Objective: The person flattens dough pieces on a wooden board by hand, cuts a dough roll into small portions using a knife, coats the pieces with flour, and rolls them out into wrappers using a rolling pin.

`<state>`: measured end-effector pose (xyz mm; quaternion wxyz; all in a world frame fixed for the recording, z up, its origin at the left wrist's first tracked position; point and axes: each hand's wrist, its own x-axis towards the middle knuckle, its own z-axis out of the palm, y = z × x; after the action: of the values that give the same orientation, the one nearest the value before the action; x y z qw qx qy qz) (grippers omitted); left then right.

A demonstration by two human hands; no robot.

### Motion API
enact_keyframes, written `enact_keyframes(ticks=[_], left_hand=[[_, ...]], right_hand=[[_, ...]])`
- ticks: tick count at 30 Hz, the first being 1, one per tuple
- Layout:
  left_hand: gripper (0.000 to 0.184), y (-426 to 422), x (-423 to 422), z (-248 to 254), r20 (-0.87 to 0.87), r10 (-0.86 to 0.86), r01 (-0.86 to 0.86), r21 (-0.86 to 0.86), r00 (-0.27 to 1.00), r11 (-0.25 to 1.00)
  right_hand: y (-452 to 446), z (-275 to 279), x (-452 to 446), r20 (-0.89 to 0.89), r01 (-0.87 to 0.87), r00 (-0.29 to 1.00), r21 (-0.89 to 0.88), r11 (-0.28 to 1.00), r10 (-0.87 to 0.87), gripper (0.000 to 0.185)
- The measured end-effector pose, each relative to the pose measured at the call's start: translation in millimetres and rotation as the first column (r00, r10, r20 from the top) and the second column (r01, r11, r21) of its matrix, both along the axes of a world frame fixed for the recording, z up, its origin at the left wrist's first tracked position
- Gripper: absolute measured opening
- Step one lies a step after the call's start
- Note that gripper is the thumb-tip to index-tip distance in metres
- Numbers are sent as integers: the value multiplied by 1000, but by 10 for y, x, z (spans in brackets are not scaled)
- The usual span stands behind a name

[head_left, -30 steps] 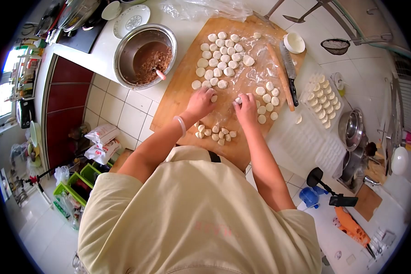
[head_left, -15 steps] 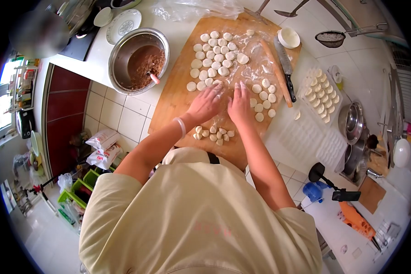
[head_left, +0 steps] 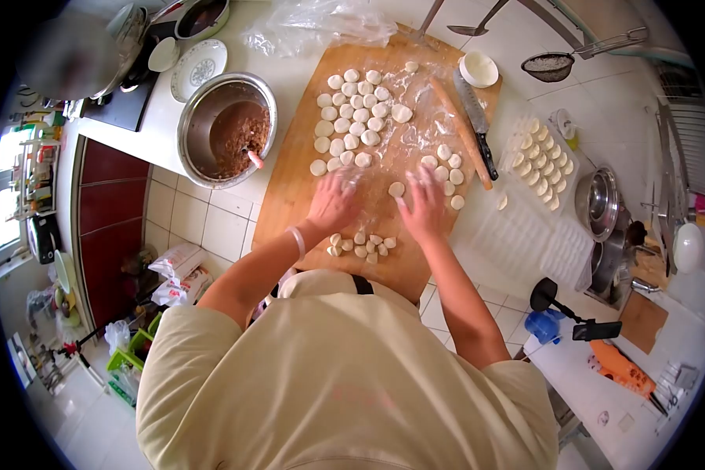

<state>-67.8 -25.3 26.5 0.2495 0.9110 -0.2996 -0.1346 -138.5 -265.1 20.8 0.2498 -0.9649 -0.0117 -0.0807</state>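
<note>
Flat round dough pieces (head_left: 359,114) cover the far left part of a floured wooden board (head_left: 286,184). My left hand (head_left: 335,202) is over the board just below them, its fingers stretched out, slightly blurred and holding nothing visible. My right hand (head_left: 424,207) has its fingers spread, with the thumb beside a single dough disc (head_left: 396,189); whether they touch I cannot tell. More discs (head_left: 457,176) lie around its fingertips, some partly hidden. Close to my body is a group of small uncut-looking dough lumps (head_left: 360,247).
A rolling pin (head_left: 462,133) and a knife (head_left: 473,110) lie along the board's right side. Left of the board stands a metal pot (head_left: 270,117) of brown filling. Shaped dumplings (head_left: 542,164) fill part of a white tray at right. A small white bowl (head_left: 479,69) sits at the far corner.
My hands have moved apart and slightly toward my body. A dough disc now shows between them, by my right thumb. The whole view has shifted a little.
</note>
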Motion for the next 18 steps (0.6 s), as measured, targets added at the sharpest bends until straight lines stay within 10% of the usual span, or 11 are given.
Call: enact_keyframes(ticks=[4, 7, 18], left_hand=[[62, 43, -137, -247, 27, 167, -160, -168, 986, 973], [50, -219, -138, -352, -64, 147, -157, -209, 987, 965], [38, -763, 689, -2, -28, 260, -246, -432, 965, 868]], right_hand=[[-282, 4, -435, -244, 330, 901, -151, 932, -359, 108], [-244, -94, -259, -127, 297, 945, -50, 954, -301, 118], [-269, -250, 818, 228, 165, 959, 33, 986, -168, 60]])
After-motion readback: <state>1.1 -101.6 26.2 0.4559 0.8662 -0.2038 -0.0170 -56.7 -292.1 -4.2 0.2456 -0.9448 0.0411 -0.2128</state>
